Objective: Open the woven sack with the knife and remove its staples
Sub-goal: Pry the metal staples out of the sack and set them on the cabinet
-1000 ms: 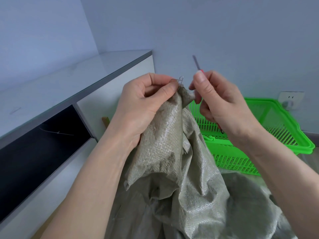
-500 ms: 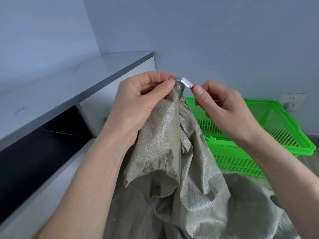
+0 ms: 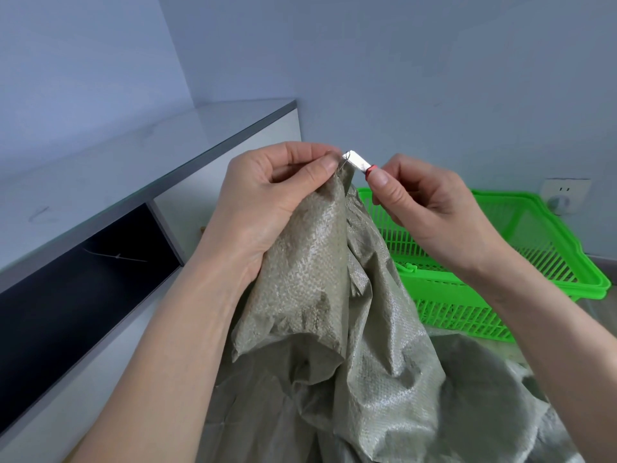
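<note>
The left hand (image 3: 267, 208) is clamped on a bunched corner of the woven sack (image 3: 320, 282), thumb and forefinger pinching the top where a bent wire staple (image 3: 344, 161) stands out. Just right of it the knife (image 3: 359, 161) touches this staple with its short blade, and the right hand (image 3: 430, 208) pinches the red handle end — so the prying looks in progress, not finished. I judge at least this staple is left to remove; other staples are not visible.

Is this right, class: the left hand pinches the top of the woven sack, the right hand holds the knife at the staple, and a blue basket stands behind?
Not quite. The head view shows the basket is green, not blue.
</note>
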